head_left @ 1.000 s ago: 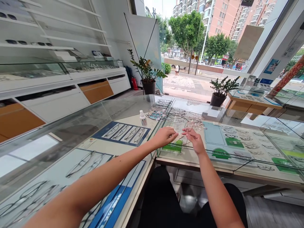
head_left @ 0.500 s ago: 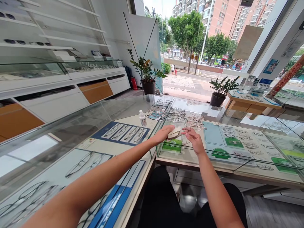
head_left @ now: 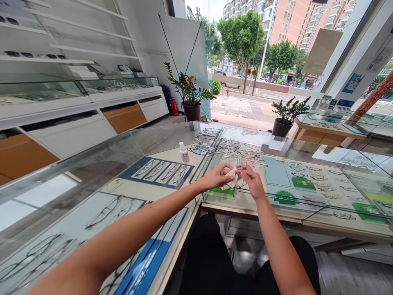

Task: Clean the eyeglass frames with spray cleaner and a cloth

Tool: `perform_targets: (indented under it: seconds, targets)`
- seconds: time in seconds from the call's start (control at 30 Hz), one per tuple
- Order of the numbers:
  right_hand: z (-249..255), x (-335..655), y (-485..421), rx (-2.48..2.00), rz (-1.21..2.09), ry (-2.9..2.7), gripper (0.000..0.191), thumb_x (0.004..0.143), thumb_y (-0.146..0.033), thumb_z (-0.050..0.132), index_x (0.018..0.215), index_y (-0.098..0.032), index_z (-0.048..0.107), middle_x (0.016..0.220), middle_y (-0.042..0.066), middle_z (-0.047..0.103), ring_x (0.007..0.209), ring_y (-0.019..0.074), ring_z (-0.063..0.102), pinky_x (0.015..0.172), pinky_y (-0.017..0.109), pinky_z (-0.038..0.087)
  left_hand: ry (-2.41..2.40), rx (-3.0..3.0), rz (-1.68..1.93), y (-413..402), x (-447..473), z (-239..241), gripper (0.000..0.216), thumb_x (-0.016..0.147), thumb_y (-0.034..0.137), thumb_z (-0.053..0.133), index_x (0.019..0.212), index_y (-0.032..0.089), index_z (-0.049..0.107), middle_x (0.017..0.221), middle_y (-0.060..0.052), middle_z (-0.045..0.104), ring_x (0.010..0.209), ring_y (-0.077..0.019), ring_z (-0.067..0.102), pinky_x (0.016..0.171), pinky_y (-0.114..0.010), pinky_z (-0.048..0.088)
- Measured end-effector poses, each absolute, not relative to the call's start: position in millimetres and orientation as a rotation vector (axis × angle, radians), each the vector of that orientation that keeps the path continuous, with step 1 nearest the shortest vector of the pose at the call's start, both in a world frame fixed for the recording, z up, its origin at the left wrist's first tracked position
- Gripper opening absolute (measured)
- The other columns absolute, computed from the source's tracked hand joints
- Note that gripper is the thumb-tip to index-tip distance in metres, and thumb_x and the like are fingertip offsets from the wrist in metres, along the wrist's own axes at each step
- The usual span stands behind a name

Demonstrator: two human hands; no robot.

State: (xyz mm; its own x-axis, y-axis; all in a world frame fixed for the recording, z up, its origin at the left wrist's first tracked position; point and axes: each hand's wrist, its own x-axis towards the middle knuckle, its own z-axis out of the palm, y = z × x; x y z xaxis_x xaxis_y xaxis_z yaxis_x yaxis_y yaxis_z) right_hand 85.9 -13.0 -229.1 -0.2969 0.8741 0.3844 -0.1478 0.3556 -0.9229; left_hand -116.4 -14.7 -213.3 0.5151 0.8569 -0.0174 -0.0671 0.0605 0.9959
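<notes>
Both my arms reach out over a glass display counter (head_left: 172, 135). My left hand (head_left: 217, 177) is closed on a small pale cloth (head_left: 231, 179). My right hand (head_left: 252, 181) is pinched on a thin-rimmed pair of glasses (head_left: 240, 169), held against the cloth. The two hands meet just above the glass top, over a green label card (head_left: 221, 191) inside the case. Several more pairs of glasses (head_left: 229, 148) lie on the glass beyond my hands. A small white bottle (head_left: 184, 152) stands to the left of them.
Glass cases with rows of spectacle frames run left and right of me. White shelves and drawers line the left wall. Two potted plants (head_left: 190, 95) (head_left: 287, 115) stand by the shop window, with a street outside. My dark-clothed lap is below the counter edge.
My left hand has brought the cloth from the glass top up to the glasses in my right hand. The hands now touch. The view has shifted slightly.
</notes>
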Motion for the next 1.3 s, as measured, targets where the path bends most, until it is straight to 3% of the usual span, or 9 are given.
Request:
perform_targets:
  seconds: [0.17, 0.3, 0.47, 0.57, 0.77, 1.0, 1.3]
  targets:
    - [-229.6, 85.7, -13.5, -0.632, 1.222, -1.515, 0.033, 0.086, -0.059, 0.075, 0.097, -0.031, 0.086, 0.117, 0.007, 0.072, 0.123, 0.0278, 0.063, 0.112, 0.044, 0.045, 0.720, 1.344, 0.776, -16.2, -112.7, -218.3, 0.066, 0.071, 0.055, 0.089, 0.107, 0.020, 0.047, 0.062, 0.010, 0.053, 0.048, -0.0038, 0.033, 0.048, -0.019, 0.024]
    - [-229.8, 86.3, -13.6, -0.641, 1.246, -1.548, 0.036, 0.085, -0.062, 0.074, 0.096, -0.030, 0.087, 0.109, 0.007, 0.077, 0.116, 0.0278, 0.066, 0.107, 0.044, 0.048, 0.721, 1.414, 0.707, -18.9, -111.6, -214.0, 0.064, 0.074, 0.056, 0.085, 0.113, 0.013, 0.059, 0.061, 0.010, 0.045, 0.052, -0.0047, 0.031, 0.052, -0.022, 0.022]
    - [-231.4, 87.4, -12.8, -0.666, 1.254, -1.571, 0.042, 0.083, -0.066, 0.074, 0.096, -0.029, 0.086, 0.103, 0.006, 0.077, 0.108, 0.0259, 0.067, 0.099, 0.043, 0.052, 0.757, 1.538, 0.649, -18.7, -113.0, -209.2, 0.054, 0.077, 0.061, 0.078, 0.092, 0.010, 0.068, 0.063, 0.007, 0.042, 0.058, -0.0063, 0.029, 0.056, -0.024, 0.020]
    - [-230.7, 87.5, -13.0, -0.660, 1.262, -1.570, 0.040, 0.083, -0.066, 0.075, 0.095, -0.029, 0.086, 0.104, 0.007, 0.077, 0.109, 0.0266, 0.067, 0.099, 0.043, 0.052, 0.770, 1.534, 0.648, -17.0, -115.1, -209.9, 0.054, 0.075, 0.061, 0.080, 0.088, 0.009, 0.069, 0.066, 0.004, 0.046, 0.062, -0.0075, 0.034, 0.059, -0.024, 0.023]
    - [-227.4, 88.1, -14.3, -0.605, 1.286, -1.584, 0.031, 0.085, -0.057, 0.077, 0.095, -0.030, 0.085, 0.107, 0.008, 0.077, 0.115, 0.0275, 0.066, 0.106, 0.046, 0.050, 0.750, 1.451, 0.663, -13.4, -119.7, -214.0, 0.054, 0.071, 0.050, 0.088, 0.101, 0.010, 0.068, 0.079, 0.001, 0.058, 0.071, -0.0107, 0.048, 0.066, -0.024, 0.036]
    - [-230.3, 88.5, -11.6, -0.616, 1.255, -1.584, 0.030, 0.083, -0.057, 0.078, 0.094, -0.030, 0.085, 0.107, 0.008, 0.076, 0.115, 0.0277, 0.066, 0.109, 0.047, 0.048, 0.687, 1.419, 0.672, -13.5, -119.0, -214.5, 0.054, 0.073, 0.049, 0.087, 0.105, 0.013, 0.061, 0.086, 0.000, 0.060, 0.075, -0.0115, 0.052, 0.070, -0.025, 0.041]
    - [-227.5, 87.7, -14.0, -0.626, 1.242, -1.560, 0.032, 0.080, -0.060, 0.080, 0.082, -0.028, 0.084, 0.094, 0.007, 0.073, 0.110, 0.0271, 0.066, 0.104, 0.045, 0.050, 0.697, 1.470, 0.679, -18.1, -115.4, -211.0, 0.046, 0.073, 0.043, 0.088, 0.091, 0.014, 0.057, 0.077, 0.004, 0.055, 0.071, -0.0097, 0.049, 0.067, -0.023, 0.039]
